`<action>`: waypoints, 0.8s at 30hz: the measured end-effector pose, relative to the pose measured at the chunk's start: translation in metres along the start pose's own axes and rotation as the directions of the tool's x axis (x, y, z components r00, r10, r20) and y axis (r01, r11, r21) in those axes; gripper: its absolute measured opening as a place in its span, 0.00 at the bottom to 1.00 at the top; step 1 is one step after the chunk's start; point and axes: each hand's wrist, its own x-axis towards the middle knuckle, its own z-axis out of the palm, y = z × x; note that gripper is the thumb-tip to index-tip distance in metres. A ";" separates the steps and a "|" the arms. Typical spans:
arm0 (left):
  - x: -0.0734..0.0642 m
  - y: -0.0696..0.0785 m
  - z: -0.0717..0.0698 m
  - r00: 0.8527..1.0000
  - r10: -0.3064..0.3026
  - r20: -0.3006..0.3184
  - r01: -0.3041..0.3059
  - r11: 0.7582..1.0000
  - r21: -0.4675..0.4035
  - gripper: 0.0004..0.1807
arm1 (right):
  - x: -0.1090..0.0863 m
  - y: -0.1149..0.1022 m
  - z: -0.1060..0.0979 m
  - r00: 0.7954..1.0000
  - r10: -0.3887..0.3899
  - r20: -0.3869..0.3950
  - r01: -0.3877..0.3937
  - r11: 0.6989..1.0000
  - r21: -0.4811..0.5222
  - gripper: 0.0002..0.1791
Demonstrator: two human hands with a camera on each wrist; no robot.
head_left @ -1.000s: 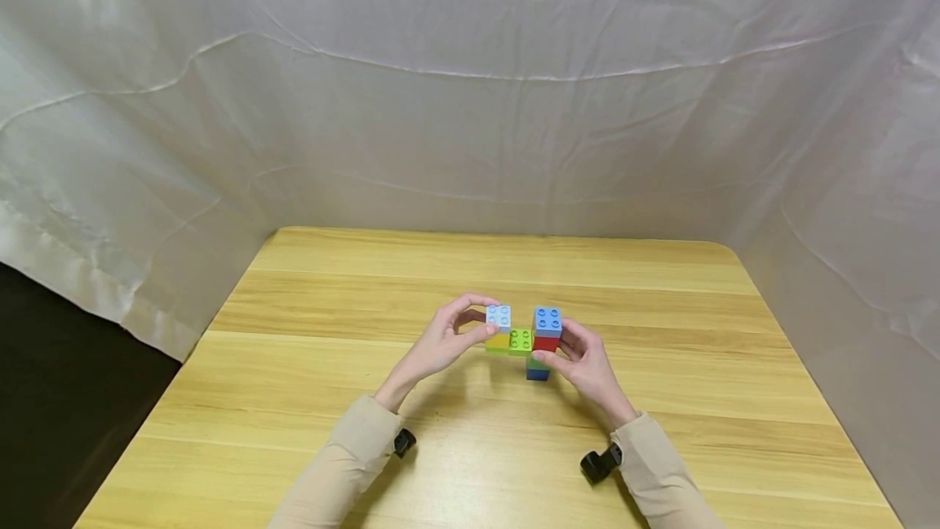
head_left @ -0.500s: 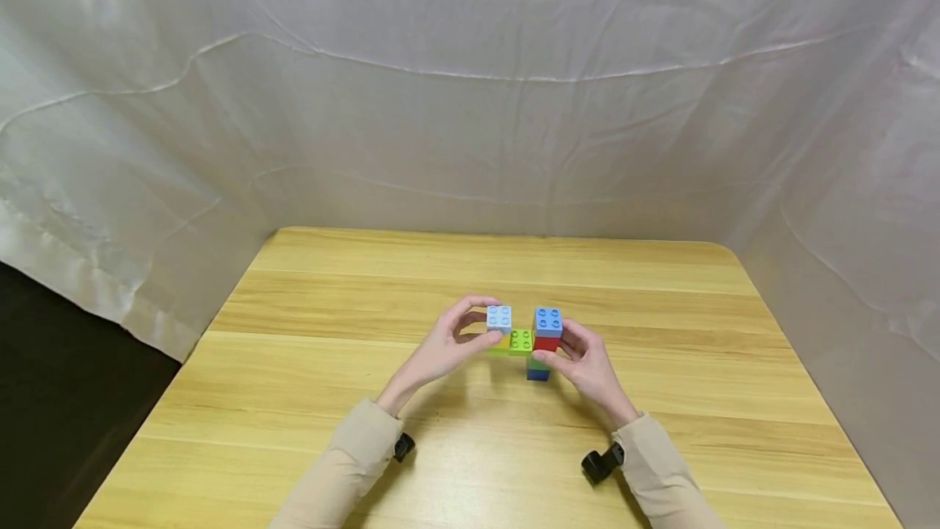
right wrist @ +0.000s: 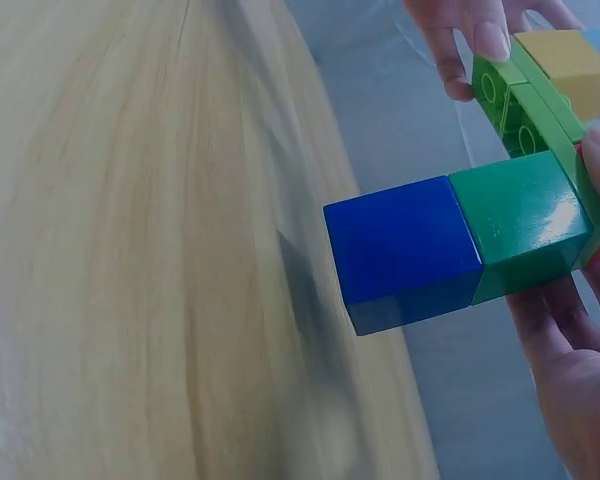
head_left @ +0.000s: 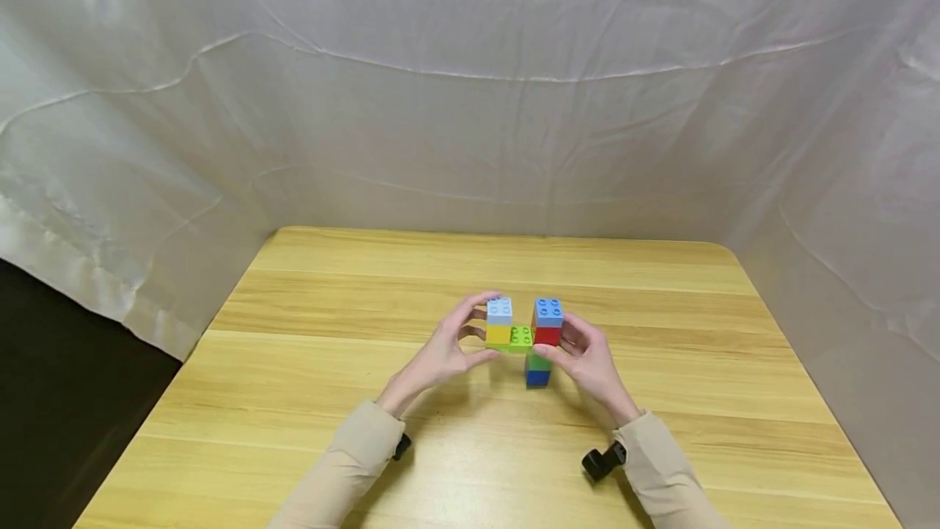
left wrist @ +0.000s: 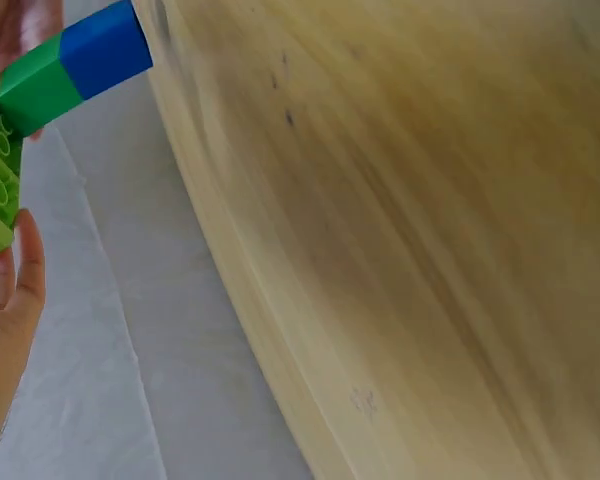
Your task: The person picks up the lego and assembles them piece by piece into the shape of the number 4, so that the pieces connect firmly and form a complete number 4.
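Both hands hold one built-up piece of toy building bricks over the table's middle. A long lime-green brick [head_left: 520, 338] bridges it. On its left end sit a yellow brick [head_left: 498, 335] and a light-blue brick [head_left: 499, 311]; on its right end, a red brick [head_left: 547, 335] and a blue brick [head_left: 547, 313]. Below the right end hang a green brick [right wrist: 520, 225] and a dark-blue brick [right wrist: 405, 255]. My left hand [head_left: 444, 350] pinches the lime-green brick's left end, thumb low in front. My right hand [head_left: 591, 360] grips the right end, thumb near the red brick's lower edge.
The wooden table [head_left: 294, 333] spreads out around the hands. A pale curtain [head_left: 470, 145] hangs behind it and along both sides. Black wrist cameras, such as the right one [head_left: 602, 461], sit by the sleeves.
My left thumb has slid down from the light-blue and yellow bricks to the lime-green one. The brick piece has shifted slightly, its front showing more. My right hand has barely moved.
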 end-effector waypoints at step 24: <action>0.008 -0.011 -0.010 0.994 -0.104 0.019 0.101 0.990 0.093 0.51 | 0.009 0.008 -0.009 0.997 -0.049 0.058 0.045 0.997 0.066 0.34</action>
